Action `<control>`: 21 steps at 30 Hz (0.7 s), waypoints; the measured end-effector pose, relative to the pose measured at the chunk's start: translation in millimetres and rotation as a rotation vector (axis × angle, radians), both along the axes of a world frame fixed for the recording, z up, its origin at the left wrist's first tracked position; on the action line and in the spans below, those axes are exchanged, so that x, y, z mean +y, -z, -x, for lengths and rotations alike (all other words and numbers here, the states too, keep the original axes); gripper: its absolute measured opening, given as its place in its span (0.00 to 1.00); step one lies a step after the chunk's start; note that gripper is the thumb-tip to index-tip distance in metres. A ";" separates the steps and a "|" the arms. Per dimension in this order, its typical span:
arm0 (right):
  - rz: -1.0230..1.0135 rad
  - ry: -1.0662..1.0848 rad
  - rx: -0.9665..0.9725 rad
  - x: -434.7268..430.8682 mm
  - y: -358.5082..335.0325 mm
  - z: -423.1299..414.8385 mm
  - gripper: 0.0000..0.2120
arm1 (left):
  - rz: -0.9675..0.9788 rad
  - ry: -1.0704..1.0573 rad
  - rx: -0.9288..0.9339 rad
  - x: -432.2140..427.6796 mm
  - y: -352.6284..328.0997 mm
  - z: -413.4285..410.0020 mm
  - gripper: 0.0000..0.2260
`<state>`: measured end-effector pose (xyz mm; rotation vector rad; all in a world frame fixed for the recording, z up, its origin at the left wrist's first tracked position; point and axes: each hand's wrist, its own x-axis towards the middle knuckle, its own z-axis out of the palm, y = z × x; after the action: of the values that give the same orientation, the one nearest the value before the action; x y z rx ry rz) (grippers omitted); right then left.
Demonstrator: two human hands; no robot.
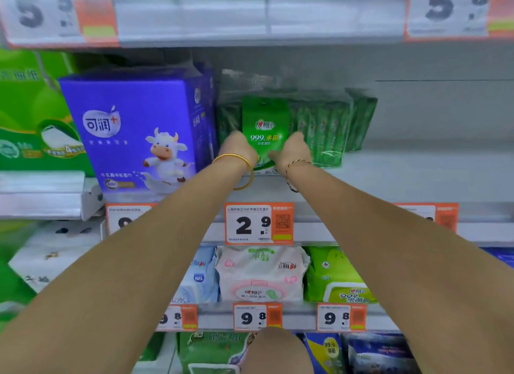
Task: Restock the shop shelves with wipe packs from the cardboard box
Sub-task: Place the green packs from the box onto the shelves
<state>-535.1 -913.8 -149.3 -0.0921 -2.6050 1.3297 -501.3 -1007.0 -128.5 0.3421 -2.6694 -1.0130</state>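
Head view. L hand [239, 148] + R hand [292, 149] both on 1 green wipe pack [264, 123], gripping its lower L and R edges; fingertips hidden behind pack. Pack upright, label facing out, on middle shelf [417, 173], at front of a row of green packs [328, 131] standing behind it and to its R. Purple box [130, 128] w/ cow print just beside pack on L; touching or not, can't tell. Gold bangle [236, 162] on L wrist, cord bracelet [296, 163] on R. Price tag [258, 224] reading 2.9 on shelf edge directly below pack. Shelf below: blue pack [203, 273], pink-white pack [261, 273], light green pack [333, 276] side by side, above 9.8 tags [257, 317].
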 end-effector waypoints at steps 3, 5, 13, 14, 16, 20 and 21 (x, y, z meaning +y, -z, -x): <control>-0.065 -0.038 -0.001 2.1 -1.0 1.4 0.22 | 0.019 -0.009 -0.016 4.9 -0.8 -7.2 0.16; -0.067 -0.031 -0.012 4.3 -3.0 0.1 0.25 | 0.008 -0.002 -0.051 9.6 -2.3 -15.8 0.19; 0.129 -0.125 0.243 81.5 -12.0 -94.3 0.14 | 0.111 0.309 0.499 61.7 9.8 -106.3 0.24; 0.143 -0.123 0.274 102.9 -3.9 -122.2 0.12 | 0.066 0.387 0.546 76.1 20.8 -123.2 0.22; 0.146 -0.073 0.261 152.6 26.6 -175.3 0.09 | 0.017 0.551 0.503 111.0 54.2 -156.0 0.20; 0.021 0.120 -0.129 268.5 141.9 -237.6 0.07 | 0.221 0.881 0.024 189.0 144.5 -193.2 0.19; -0.003 0.179 -0.253 296.2 174.7 -245.9 0.08 | 0.296 0.940 -0.107 207.3 166.1 -193.3 0.18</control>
<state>-289.3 -617.6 -324.0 -0.5122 -2.7230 1.3267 -308.0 -799.7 -294.7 -1.0276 -3.0255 -0.7589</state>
